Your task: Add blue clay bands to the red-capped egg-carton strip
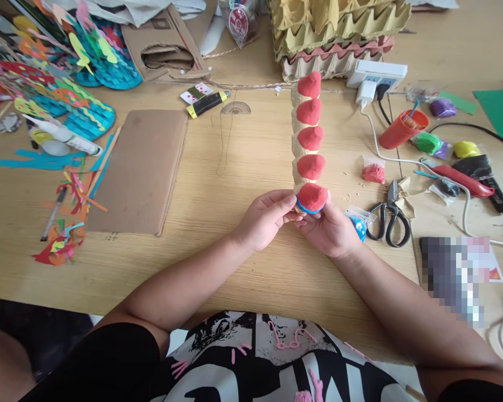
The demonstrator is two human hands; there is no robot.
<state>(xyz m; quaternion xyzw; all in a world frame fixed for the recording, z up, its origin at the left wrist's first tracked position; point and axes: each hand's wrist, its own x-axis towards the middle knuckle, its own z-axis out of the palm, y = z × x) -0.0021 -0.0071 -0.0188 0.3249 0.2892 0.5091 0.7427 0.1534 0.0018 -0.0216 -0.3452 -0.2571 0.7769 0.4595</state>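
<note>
A strip cut from an egg carton (298, 146) points away from me, its row of several peaks capped with red modelling clay. Around the base of the nearest red cap (312, 195) runs a thin band of blue clay (310, 210). My left hand (265, 216) pinches the near end from the left, thumb against the blue band. From the right, my right hand (332, 228) grips the same end, thumb beside the red cap. Some fingers are hidden under the strip. A small bag of blue clay (359, 226) lies just right of my right hand.
Black-handled scissors (389, 219), a bag of red clay (373, 171) and a red cup (403, 129) are on the right, near a white cable (375, 142). Flat cardboard (136, 173) lies left, beside paper scraps. Egg trays (339, 42) are stacked at the back.
</note>
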